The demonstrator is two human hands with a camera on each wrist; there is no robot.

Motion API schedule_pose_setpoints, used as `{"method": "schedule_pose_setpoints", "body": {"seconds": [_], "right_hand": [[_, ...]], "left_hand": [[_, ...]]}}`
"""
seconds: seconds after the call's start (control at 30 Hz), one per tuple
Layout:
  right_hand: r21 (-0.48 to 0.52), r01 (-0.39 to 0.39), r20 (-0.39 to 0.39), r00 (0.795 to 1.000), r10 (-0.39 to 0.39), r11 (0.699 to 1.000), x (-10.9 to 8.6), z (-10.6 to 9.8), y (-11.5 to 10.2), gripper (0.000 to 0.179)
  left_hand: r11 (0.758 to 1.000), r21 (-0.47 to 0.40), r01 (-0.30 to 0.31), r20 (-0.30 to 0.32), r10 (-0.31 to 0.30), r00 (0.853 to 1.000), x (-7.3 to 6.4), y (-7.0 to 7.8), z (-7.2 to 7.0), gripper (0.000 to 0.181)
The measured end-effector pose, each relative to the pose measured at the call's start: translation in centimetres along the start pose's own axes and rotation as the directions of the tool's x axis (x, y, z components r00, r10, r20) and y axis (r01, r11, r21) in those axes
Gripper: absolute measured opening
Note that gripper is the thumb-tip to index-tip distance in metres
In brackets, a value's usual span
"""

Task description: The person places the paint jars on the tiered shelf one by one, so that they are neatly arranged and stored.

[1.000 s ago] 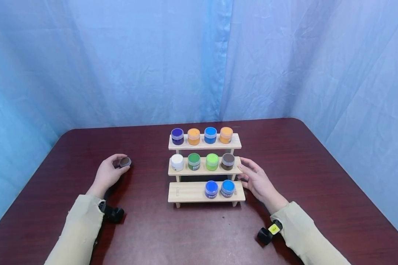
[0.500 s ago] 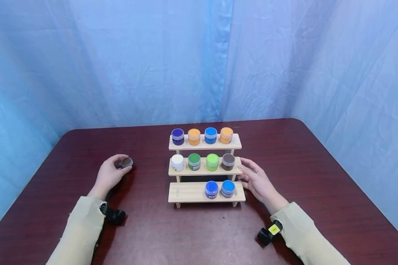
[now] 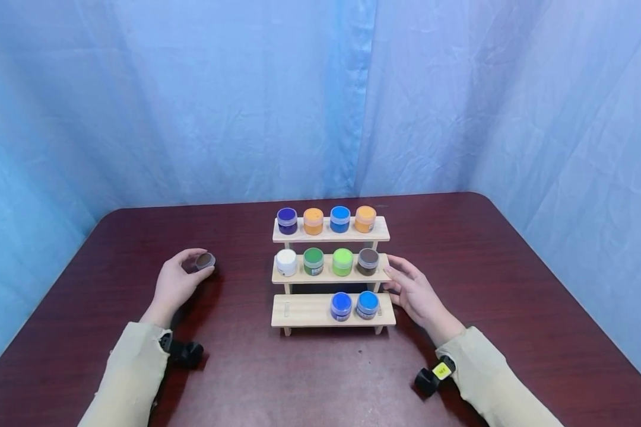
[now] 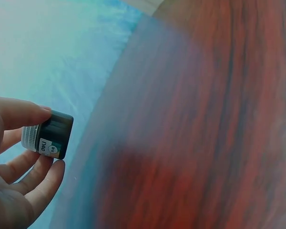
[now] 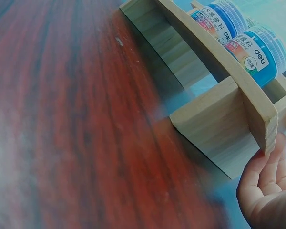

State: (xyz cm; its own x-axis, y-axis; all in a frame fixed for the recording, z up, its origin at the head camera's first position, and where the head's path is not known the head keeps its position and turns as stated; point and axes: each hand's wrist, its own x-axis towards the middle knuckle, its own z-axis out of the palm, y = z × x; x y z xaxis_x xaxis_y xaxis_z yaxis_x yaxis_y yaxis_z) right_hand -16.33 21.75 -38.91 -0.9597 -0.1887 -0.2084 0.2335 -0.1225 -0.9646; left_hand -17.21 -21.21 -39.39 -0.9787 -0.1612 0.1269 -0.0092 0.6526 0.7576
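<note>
My left hand (image 3: 175, 280) pinches a small paint jar (image 3: 205, 261) with a dark brown top, left of the rack. In the left wrist view this jar (image 4: 54, 135) is tipped on its side between thumb and fingers, its label partly showing. A three-tier wooden display rack (image 3: 304, 318) stands mid-table. My right hand (image 3: 418, 295) holds the right end of its middle shelf, thumb at the edge and some fingers hidden behind. In the right wrist view, the fingers (image 5: 257, 169) lie by the end of a wooden shelf (image 5: 262, 114).
The top shelf bears purple, orange and blue jars (image 3: 339, 220). White, green, light green and brown jars (image 3: 368, 262) fill the middle one. Two blue jars (image 3: 341, 306) stand on the right of the bottom shelf. Blue curtains (image 3: 235, 107) hang behind the dark table (image 3: 278, 379).
My left hand has shifted slightly to the right with the brown paint jar. The right hand stays at the rack, and the jars on the shelves keep their places.
</note>
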Motion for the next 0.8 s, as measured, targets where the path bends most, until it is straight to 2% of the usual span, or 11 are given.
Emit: {"method": "schedule_pose_setpoints", "body": {"seconds": [0.17,0.33,0.63,0.8], "right_hand": [[0.007,0.004,0.001,1.0,-0.004,1.0,0.0,-0.1,0.1,0.028],[-0.004,0.007,0.006,1.0,-0.007,1.0,0.0,-0.1,0.1,0.033],[-0.009,0.005,0.006,1.0,-0.004,1.0,-0.1,0.0,0.0,0.037],[-0.022,0.005,0.007,1.0,-0.005,1.0,-0.1,0.0,-0.1,0.044]], "left_hand": [[0.998,-0.041,-0.037,-0.04,0.035,0.999,-0.4,0.9,0.0,0.038],[0.997,-0.044,-0.067,-0.069,0.064,0.996,-1.0,1.7,-0.1,0.037],[0.992,-0.077,-0.101,-0.082,0.095,0.992,-1.9,3.1,-0.2,0.038],[0.983,-0.099,-0.152,-0.087,0.144,0.986,-2.3,3.9,-0.3,0.039]]}}
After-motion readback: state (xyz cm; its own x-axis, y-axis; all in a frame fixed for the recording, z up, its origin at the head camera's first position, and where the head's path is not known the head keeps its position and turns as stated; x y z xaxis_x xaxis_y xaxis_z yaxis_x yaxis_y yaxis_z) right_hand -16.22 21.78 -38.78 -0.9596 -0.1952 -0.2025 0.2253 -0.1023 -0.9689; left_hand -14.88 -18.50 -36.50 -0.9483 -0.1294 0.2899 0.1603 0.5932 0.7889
